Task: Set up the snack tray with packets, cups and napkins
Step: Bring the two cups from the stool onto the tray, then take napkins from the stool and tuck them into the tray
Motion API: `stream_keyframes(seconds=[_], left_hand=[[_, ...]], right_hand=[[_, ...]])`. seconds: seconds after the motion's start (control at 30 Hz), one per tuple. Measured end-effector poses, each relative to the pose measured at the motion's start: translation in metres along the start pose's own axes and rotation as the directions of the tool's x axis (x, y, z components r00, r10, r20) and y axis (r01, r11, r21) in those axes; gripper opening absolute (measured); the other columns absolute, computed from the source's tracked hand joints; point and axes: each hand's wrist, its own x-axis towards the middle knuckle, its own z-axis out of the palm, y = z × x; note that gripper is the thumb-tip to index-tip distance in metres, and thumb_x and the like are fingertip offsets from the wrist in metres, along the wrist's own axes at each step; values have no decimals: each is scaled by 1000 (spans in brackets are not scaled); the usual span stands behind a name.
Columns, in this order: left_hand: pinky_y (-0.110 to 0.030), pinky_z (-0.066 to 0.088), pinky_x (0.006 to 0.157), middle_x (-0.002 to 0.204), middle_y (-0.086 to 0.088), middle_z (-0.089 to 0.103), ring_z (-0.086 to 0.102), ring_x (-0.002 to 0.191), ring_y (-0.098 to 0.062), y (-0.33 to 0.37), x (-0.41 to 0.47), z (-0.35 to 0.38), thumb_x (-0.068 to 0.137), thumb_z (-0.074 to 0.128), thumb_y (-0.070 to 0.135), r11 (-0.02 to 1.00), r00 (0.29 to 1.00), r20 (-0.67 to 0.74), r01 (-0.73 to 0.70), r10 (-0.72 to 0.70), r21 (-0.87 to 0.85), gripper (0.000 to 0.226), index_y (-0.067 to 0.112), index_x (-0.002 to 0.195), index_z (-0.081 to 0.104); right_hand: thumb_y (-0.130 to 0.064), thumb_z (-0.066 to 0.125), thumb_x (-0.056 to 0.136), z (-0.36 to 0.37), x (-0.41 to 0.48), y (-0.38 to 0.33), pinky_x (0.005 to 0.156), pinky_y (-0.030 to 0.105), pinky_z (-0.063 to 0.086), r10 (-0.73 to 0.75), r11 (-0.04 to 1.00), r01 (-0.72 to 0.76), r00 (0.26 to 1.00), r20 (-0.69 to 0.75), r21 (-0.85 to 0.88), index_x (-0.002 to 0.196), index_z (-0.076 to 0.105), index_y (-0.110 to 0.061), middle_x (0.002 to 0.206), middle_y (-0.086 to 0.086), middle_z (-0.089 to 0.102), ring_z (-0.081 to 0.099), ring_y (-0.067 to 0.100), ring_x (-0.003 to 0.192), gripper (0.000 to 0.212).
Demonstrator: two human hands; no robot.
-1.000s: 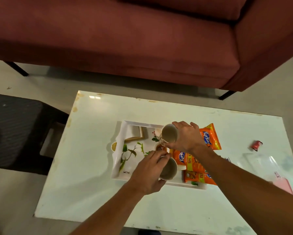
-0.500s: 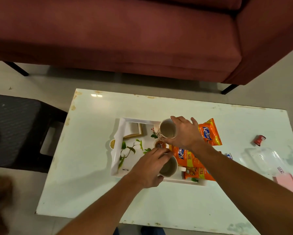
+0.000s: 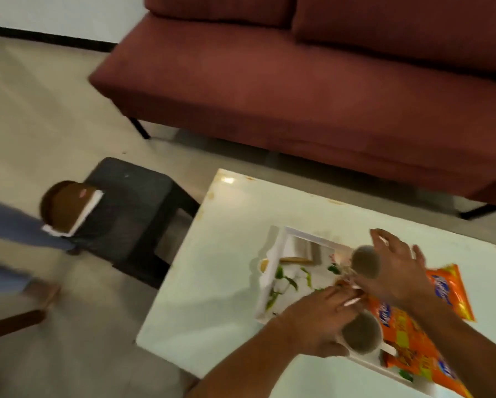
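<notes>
From the head camera, blurred by motion, a white tray (image 3: 272,271) is sitting on a white table (image 3: 212,282), in front of a maroon sofa (image 3: 312,90). The left hand (image 3: 321,320) is curling its fingers around the near cup (image 3: 361,336), which is standing in the tray's near edge. The right hand (image 3: 396,271) is hovering with fingers spread wide over the far cup (image 3: 365,261); whether it is touching the cup I cannot tell. Orange packets (image 3: 407,334) are lying across the tray's right side, partly under the right forearm. A folded napkin (image 3: 304,248) is lying in the tray's far corner. A dark stool (image 3: 132,214) is standing left of the table, and another person's hand (image 3: 64,208) is holding something white beside it.
</notes>
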Motion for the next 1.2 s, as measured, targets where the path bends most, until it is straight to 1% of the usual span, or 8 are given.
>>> stream_keyframes(seconds=[0.13,0.2,0.3,0.47,0.67,0.73,0.93,1.2], left_hand=[[-42,45,105,139,-13,56,52,126,-29,-24,-47,-29,91,67,27,976,898,-389,157,-204,-149,55,10,141,52],[-38,47,103,131,-10,61,56,119,-26,-50,-76,-49,94,60,23,934,771,-529,316,-354,-164,43,11,136,58],[-30,47,105,122,-5,67,61,112,-21,-91,-125,-89,99,52,26,820,502,-698,527,-511,-222,33,13,126,66],[-27,52,91,117,6,65,57,106,-5,-168,-222,-170,102,50,34,618,224,-699,688,-680,-381,27,24,123,64],[-21,48,90,120,8,65,55,107,0,-252,-348,-251,102,52,34,448,-64,-692,718,-719,-532,31,25,130,62],[-19,43,88,120,5,65,55,107,-3,-278,-384,-268,103,50,35,377,-104,-694,778,-713,-503,33,25,132,62],[-34,52,97,127,0,66,63,113,-18,-338,-434,-288,103,49,42,246,-183,-622,805,-762,-539,38,26,134,64],[-31,58,81,106,4,77,71,90,-17,-370,-432,-279,100,52,50,266,-51,-517,813,-854,-519,36,29,121,72]], right_hand=[[-50,59,72,-16,3,-63,108,62,33,-33,973,96,959,-281,212,145,46,-17,149,14,45,43,39,134,81],[-32,62,81,-12,10,-114,102,57,43,-71,945,184,923,-379,272,135,55,-15,136,14,53,51,37,123,57],[-13,64,93,1,21,-209,79,40,53,-111,879,273,914,-389,391,121,66,-12,116,10,63,64,26,95,28],[-22,67,95,28,35,-372,73,22,53,-162,772,292,949,-269,564,107,75,-18,98,-3,75,65,2,79,15],[-31,67,95,57,58,-543,82,32,60,-191,717,156,981,-24,679,110,76,-27,92,-13,74,67,2,82,18],[-32,68,95,67,70,-588,78,35,62,-173,703,117,985,10,702,110,76,-28,89,-13,74,69,4,78,17],[-35,69,94,93,103,-671,73,43,64,-98,717,34,994,52,696,92,79,-26,76,-8,73,70,13,71,14],[-44,66,94,116,126,-704,77,39,61,-49,815,-12,995,89,580,97,79,-21,86,-1,76,71,17,78,27]])
